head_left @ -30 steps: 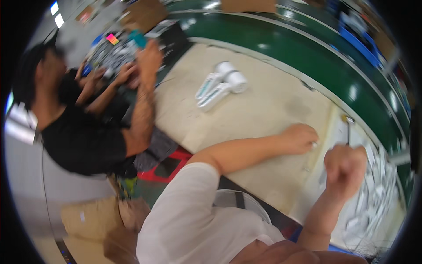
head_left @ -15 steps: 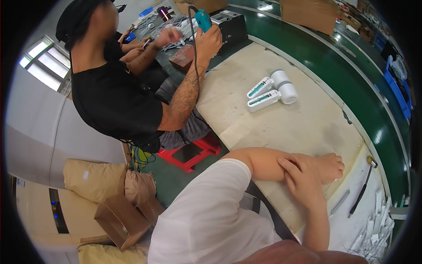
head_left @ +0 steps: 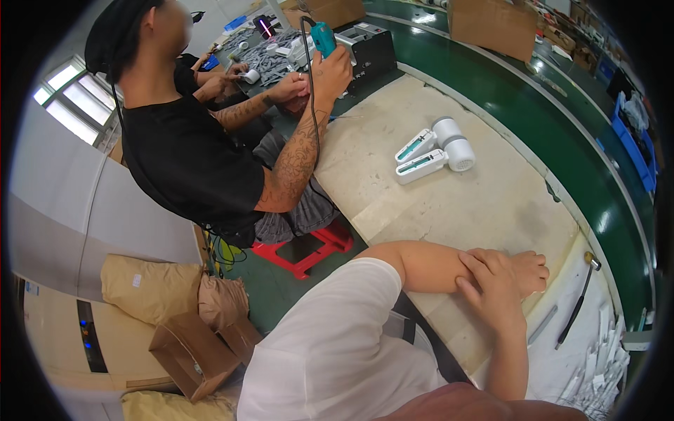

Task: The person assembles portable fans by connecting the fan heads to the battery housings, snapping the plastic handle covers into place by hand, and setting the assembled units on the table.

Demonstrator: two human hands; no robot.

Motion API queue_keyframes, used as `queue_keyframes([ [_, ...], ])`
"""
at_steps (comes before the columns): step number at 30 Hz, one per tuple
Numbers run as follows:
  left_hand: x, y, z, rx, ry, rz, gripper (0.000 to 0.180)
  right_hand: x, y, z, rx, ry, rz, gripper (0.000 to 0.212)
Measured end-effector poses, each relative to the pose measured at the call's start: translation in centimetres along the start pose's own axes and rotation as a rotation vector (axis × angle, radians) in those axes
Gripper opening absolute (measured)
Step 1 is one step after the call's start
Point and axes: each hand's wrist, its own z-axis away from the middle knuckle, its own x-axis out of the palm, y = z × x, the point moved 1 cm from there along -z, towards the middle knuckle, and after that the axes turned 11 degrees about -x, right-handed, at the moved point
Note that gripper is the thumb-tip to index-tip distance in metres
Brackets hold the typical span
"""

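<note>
My left hand (head_left: 528,275) rests on the pale worktop with its fingers curled; its palm side is hidden. My right hand (head_left: 497,289) lies across my left forearm (head_left: 430,266) near the wrist, its fingers apart and open, holding nothing. Farther off on the worktop lie two white devices (head_left: 444,149), each with a round grey-and-white head and a flat arm with a teal strip. Right of my hands is a small hammer (head_left: 581,302) with a black handle, beside a slim grey tool (head_left: 542,324).
A co-worker (head_left: 189,147) at the left holds a teal power tool (head_left: 324,39) with a hanging cord. Loose white strips (head_left: 597,361) lie at the lower right. A green conveyor (head_left: 562,154) curves past the worktop (head_left: 393,203); a red stool (head_left: 309,254) stands at its left.
The co-worker's free hand has moved down to a reddish block beside the worktop. My right hand's fingers have shifted slightly on my left forearm. The white devices have not moved.
</note>
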Motion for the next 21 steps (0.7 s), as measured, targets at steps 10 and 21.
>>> queue_keyframes([
  [10,-1.3,-0.7,0.6,0.038,-0.016,0.054,0.011,0.1,0.9,0.2,-0.092,0.086,-0.089,0.031],
  [21,0.2,-0.6,0.5,0.113,-0.014,0.127,0.021,-1.1,2.3,0.6,-0.047,0.031,-0.140,0.019],
])
